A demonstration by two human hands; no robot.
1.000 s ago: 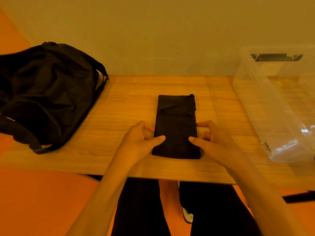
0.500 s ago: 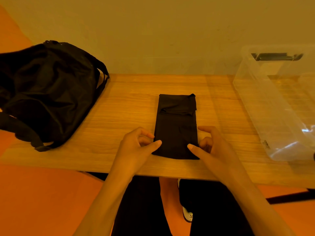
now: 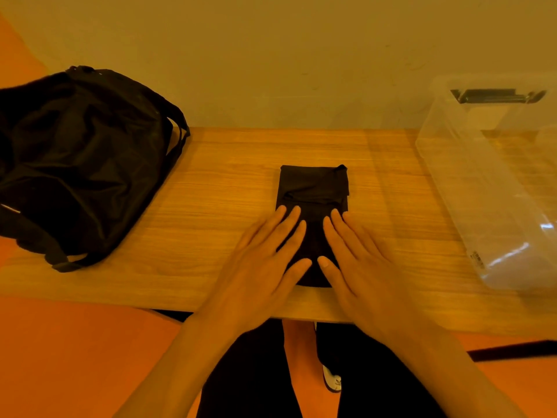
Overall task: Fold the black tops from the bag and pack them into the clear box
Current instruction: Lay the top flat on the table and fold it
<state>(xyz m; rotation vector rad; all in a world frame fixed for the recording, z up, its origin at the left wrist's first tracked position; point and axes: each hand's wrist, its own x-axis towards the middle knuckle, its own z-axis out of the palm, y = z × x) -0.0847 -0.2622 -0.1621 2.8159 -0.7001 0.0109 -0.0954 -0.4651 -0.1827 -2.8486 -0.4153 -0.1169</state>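
A black top (image 3: 313,188), folded into a narrow strip, lies in the middle of the wooden table (image 3: 217,206). My left hand (image 3: 265,260) lies flat on its near left part, fingers straight and pointing away from me. My right hand (image 3: 358,260) presses flat on its near right part in the same way. Both hands cover most of the near half of the cloth. The black bag (image 3: 75,164) slumps on the table's left end. The clear box (image 3: 494,182) stands at the right end.
A plain wall runs right behind the table. The clear box has a dark handle (image 3: 497,96) at its far rim. Orange seating (image 3: 75,357) lies below the table's near edge, beside my dark-trousered legs (image 3: 256,372).
Both hands were curled at the near corners of the strip with thumbs on it. Now they have flattened and slid forward onto the cloth.
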